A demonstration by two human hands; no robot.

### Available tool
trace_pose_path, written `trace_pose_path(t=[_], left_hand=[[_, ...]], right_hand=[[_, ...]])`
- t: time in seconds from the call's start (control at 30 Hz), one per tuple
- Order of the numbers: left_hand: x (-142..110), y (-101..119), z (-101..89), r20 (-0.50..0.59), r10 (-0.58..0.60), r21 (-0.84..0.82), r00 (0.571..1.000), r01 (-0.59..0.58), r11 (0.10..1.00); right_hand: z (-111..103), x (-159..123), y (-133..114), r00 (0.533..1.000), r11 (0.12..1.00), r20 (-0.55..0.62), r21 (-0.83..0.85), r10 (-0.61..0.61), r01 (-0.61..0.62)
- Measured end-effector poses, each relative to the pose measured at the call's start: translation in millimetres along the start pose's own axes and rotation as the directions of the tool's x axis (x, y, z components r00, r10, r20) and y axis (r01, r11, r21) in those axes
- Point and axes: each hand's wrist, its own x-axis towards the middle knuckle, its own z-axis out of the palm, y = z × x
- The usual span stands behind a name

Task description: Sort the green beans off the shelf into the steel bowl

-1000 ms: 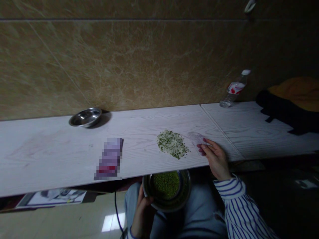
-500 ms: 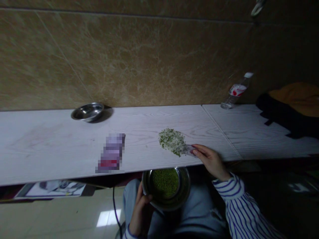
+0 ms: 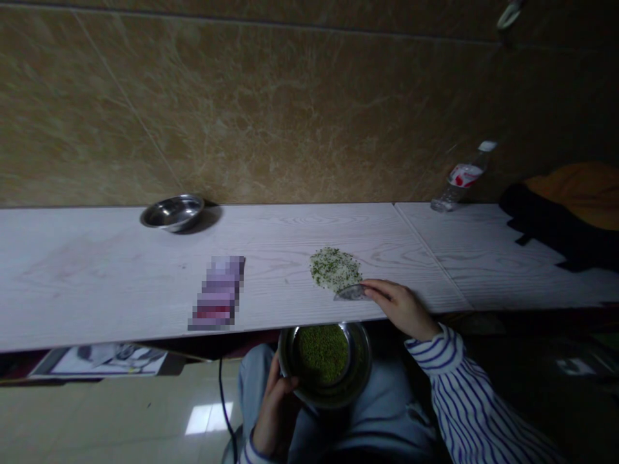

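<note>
Holding a steel bowl (image 3: 362,365) on your denim-clad lap (image 3: 403,428), your left hand (image 3: 275,412) keeps its grip closed on the bowl's curved side, fingers wrapped against the smooth metal. Inside lies a dense, pebbly mass of small green mung beans (image 3: 322,354). Just below the worktop's edge, a thin black cable (image 3: 221,393) runs down toward glossy floor tiles (image 3: 120,406).

Your right hand (image 3: 399,308), coming from a blue-and-white striped sleeve (image 3: 464,393), rests on the pale wood-grain worktop (image 3: 97,270), its grip clamped on a thin, curved, glossy scraper (image 3: 351,293), whose material is hard to tell. The scraper's edge touches the near side of a loose, flat, oval pile of green and whitish grains (image 3: 335,269).

Left of the pile lies a flat packet (image 3: 217,293), too blurred to read. Farther back, a shallow steel dish (image 3: 173,212) sits by the wall. At the right, a clear plastic water bottle (image 3: 463,175) with a red-and-white label stands near a soft black bundle (image 3: 546,219). Behind them rises a wall of marble-patterned tile (image 3: 290,109).
</note>
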Motion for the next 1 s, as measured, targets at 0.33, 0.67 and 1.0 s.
trace_pose_path(t=[0.33,0.67,1.0], left_hand=[[0.2,-2.5,3.4,-0.003,-0.03,-0.004,1.0,0.03,1.0],[1.3,-8.8,0.2,0.012,-0.041,0.061,0.999,0.041,0.997],[1.0,-10.5,5.7,0.014,-0.012,0.07,1.0,0.011,0.997]], right_hand=[[7.8,26.0,9.3,0.999,1.0,-0.05,0.016,-0.019,0.02],[3.9,18.4,20.1,0.98,0.999,-0.199,0.027,-0.033,0.039],[13.9,17.4,12.4,0.988,0.996,-0.133,-0.047,-0.084,0.078]])
